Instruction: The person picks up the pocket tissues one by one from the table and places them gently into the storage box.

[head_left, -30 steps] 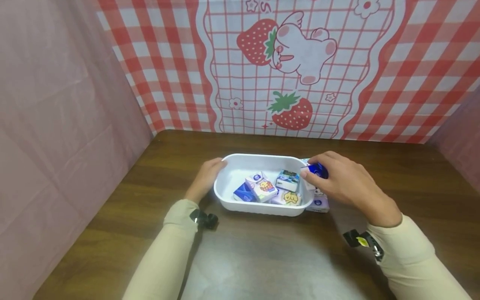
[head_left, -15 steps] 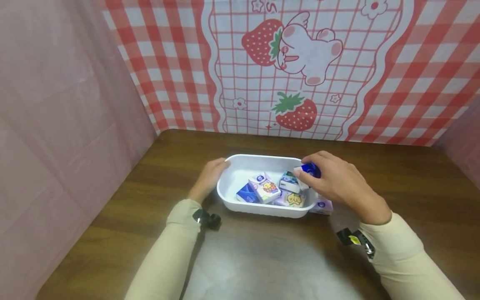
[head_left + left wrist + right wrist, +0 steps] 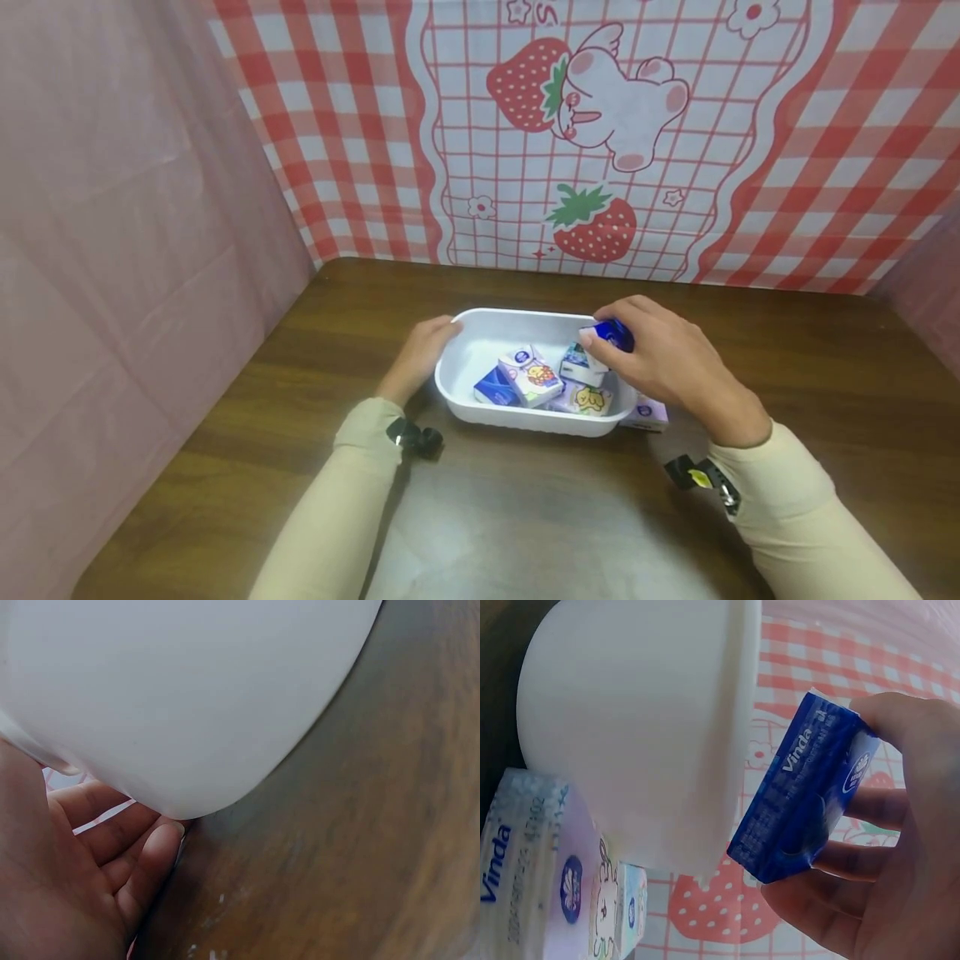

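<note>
In the head view, a white plastic tub (image 3: 517, 419) stands on the wooden table. My left hand (image 3: 412, 358) holds its left end at the rim; in the left wrist view the fingers (image 3: 112, 832) bend against the outer wall. My right hand (image 3: 667, 358) pinches a blue Vinda tissue pack (image 3: 806, 787) between thumb and fingers, over the tub's right end. Inside the tub lie several small tissue packs: a blue one (image 3: 491, 389), a white cartoon one (image 3: 531, 375), a green-topped one (image 3: 581, 367) and a purple one (image 3: 588, 400).
Just right of the tub, purple-and-white tissue packs (image 3: 551, 862) lie on the table (image 3: 517, 508), partly hidden by the tub and right hand in the head view. Behind the table hangs a red checked cloth (image 3: 345, 142); a pink curtain (image 3: 150, 250) hangs at left.
My right hand has moved left with the blue tissue pack, from the tub's right rim to over its inside. The left hand keeps its place on the tub.
</note>
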Tool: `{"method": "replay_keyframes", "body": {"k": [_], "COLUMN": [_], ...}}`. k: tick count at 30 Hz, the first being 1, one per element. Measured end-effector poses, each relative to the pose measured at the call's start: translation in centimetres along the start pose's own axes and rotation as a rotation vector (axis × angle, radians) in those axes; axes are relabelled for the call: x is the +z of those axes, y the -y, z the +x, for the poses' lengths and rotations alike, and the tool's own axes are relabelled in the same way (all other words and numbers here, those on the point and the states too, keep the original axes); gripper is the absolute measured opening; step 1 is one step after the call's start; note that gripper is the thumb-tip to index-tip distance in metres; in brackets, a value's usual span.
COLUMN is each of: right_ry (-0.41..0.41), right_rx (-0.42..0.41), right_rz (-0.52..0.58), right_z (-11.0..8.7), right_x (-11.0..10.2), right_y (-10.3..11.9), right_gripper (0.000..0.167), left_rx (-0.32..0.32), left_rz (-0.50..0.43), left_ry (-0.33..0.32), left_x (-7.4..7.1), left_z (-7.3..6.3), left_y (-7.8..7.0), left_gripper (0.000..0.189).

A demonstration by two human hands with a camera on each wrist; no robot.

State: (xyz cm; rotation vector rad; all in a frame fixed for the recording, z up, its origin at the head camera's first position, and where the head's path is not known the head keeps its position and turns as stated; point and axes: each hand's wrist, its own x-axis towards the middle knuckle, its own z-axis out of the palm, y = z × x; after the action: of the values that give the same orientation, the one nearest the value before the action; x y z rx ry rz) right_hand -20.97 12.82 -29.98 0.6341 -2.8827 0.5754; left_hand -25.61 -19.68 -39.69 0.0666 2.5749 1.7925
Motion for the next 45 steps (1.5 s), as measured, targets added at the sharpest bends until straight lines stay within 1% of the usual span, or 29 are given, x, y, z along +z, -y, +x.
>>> {"method": "replay_keyframes", "body": {"k": [7, 16, 21, 25, 38, 42, 45], "right_ry": [0.021, 0.059, 0.077, 0.089, 0.121, 0.121, 0.106], "right_rx": [-0.022, -0.007, -0.031, -0.064, -0.114, -0.133, -0.132], "right_rz": [0.039, 0.065, 0.076, 0.080, 0.100, 0.096, 0.096], "right_z": [0.4, 0.9, 1.1, 1.2, 1.2, 1.2, 1.1], "right_x": [0.8, 2.3, 2.9, 3.0, 3.2, 3.1, 2.7], "right_y": [0.2, 0.5, 0.8, 1.0, 0.8, 0.8, 0.6], "right_gripper": [0.065, 0.068, 0.067, 0.066, 0.069, 0.067, 0.062], "left_rx": [-0.003, 0.006, -0.003, 0.004, 0.014, 0.021, 0.023], "left_rz": [-0.004, -0.010, -0.006, -0.002, 0.012, 0.007, 0.002], "left_ry": [-0.006, -0.002, 0.000, -0.004, -0.010, -0.012, -0.009], "left_x": [0.2, 0.2, 0.1, 0.2, 0.1, 0.0, 0.0], "left_z": [-0.1, -0.2, -0.2, -0.2, -0.1, 0.0, 0.1], "left_y": [0.1, 0.1, 0.1, 0.1, 0.0, 0.1, 0.1], "left_gripper": [0.035, 0.034, 0.034, 0.034, 0.034, 0.035, 0.035]}}
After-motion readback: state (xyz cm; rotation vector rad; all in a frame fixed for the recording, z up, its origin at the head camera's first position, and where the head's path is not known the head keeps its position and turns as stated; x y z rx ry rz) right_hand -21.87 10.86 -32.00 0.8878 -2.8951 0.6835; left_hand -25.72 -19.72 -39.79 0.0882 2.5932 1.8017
